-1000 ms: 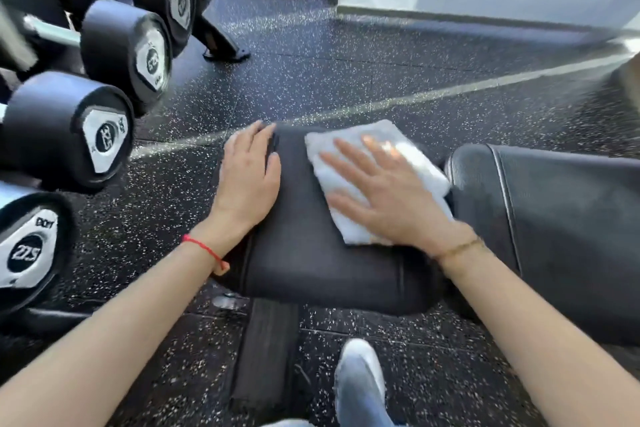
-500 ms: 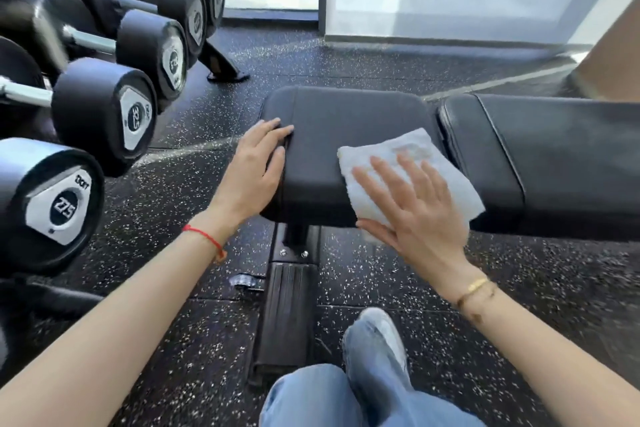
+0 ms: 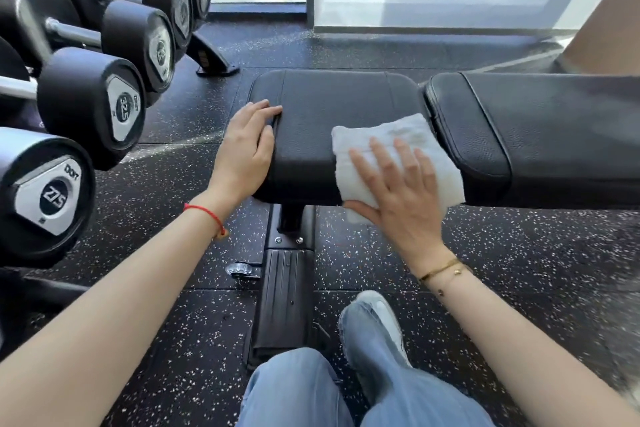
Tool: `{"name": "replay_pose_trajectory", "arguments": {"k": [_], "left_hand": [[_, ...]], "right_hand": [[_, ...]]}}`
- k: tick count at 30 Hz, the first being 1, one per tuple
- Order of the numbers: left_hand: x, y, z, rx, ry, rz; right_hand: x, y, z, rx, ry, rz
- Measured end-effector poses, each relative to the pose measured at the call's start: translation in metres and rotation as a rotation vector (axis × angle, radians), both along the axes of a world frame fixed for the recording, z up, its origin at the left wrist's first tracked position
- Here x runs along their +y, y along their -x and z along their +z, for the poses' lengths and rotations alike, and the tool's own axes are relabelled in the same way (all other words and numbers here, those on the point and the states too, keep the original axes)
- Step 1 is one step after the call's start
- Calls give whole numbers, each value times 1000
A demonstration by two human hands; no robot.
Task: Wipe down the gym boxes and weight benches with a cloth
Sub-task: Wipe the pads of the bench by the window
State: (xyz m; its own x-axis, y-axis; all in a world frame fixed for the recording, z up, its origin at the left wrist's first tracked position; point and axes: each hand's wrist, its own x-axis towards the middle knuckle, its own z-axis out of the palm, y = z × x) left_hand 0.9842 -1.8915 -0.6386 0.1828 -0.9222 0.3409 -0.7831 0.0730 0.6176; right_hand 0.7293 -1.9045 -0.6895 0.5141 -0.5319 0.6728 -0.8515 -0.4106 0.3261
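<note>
— What are the hands doing on that bench?

— The right hand (image 3: 398, 191) lies flat, fingers spread, pressing a folded white cloth (image 3: 391, 149) onto the near right corner of the seat pad (image 3: 332, 114). The cloth droops over the pad's near edge. The left hand (image 3: 247, 146) rests flat on the pad's left end, fingers straight, holding nothing.

— Which way does the weight bench run?

— Left to right across the person's front. The seat pad is the left piece; the back pad (image 3: 540, 135) carries on to the right and out of view, with a narrow gap between the two just beside the cloth.

— Room to move?

— The far half of the seat pad lies bare beyond the cloth. Its left end is free, with speckled rubber floor (image 3: 194, 104) past it.

— And around it?

— A dumbbell rack (image 3: 207, 59) stands to the left with black dumbbells (image 3: 93, 107), near the bench's end but apart. The bench's base foot (image 3: 284, 302) reaches toward the person, whose jeans leg and grey shoe (image 3: 381, 312) stand just beside it. Windows lie beyond.
</note>
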Motion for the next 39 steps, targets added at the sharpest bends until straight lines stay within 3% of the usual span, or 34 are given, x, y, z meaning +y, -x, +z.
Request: {"name": "replay_pose_trajectory", "arguments": {"k": [7,10,14,17,23,26,30,33,39], "left_hand": [[-2,-1,0,12,15,-15],[-1,-3,-1,-8,14,-15],[-1,-2,-1,-16,7,-7],[-2,-2,-3,-11,33,-12],[-3,-2,-4,-19,34,-10],[-2,-3,-4,-25,35,-15],[-1,-2,-2,-28,22,-6],[-1,-1,-1,-32,16,-9],[-1,1,0,-17,12,6]], "right_hand": [[11,-74,6,51,-40,51],[9,-45,3,53,-28,34],[0,10,2,-86,-34,-78],[1,0,1,-149,-57,-110],[12,-59,-3,8,-23,-26],[9,-47,0,70,1,-8],[2,10,0,-52,-21,-57],[2,5,5,-122,-100,-88],[9,-29,17,9,-178,-62]]}}
